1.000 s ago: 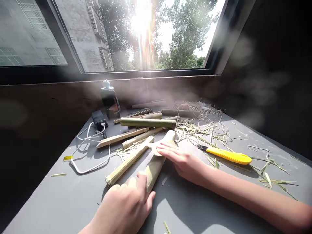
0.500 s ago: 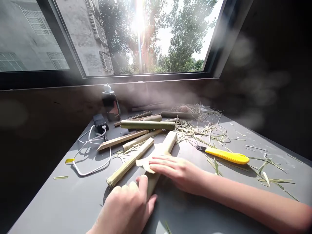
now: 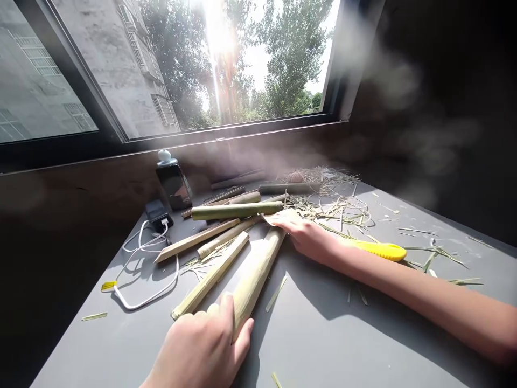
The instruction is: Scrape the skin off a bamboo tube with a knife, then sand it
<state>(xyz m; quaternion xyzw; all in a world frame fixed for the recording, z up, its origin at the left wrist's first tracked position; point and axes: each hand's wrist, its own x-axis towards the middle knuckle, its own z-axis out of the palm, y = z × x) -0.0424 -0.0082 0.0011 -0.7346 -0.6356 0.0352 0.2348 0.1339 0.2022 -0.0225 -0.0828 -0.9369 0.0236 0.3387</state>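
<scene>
My left hand (image 3: 202,342) is wrapped round the near end of a peeled bamboo tube (image 3: 255,272), which slants away from me on the table. At the tube's far end, my right hand (image 3: 297,229) presses a folded pale sheet of sandpaper (image 3: 270,219) over it. Only a corner of the sheet shows beyond the fingers. Left of the tube lies a split bamboo strip (image 3: 212,277). Partly behind my right forearm is a yellow-handled knife or saw (image 3: 383,251), its front end hidden.
A green bamboo piece (image 3: 236,210) and several other bamboo lengths lie farther back. Bamboo shavings (image 3: 343,207) litter the right side of the grey table (image 3: 331,345). A phone (image 3: 174,186) stands at the back left, near a black power adapter (image 3: 157,214) with a white cable (image 3: 151,302).
My right hand has slid the sandpaper away from me, from the tube's middle to its far end. My left hand keeps its hold. The camera view has tilted and shifted slightly.
</scene>
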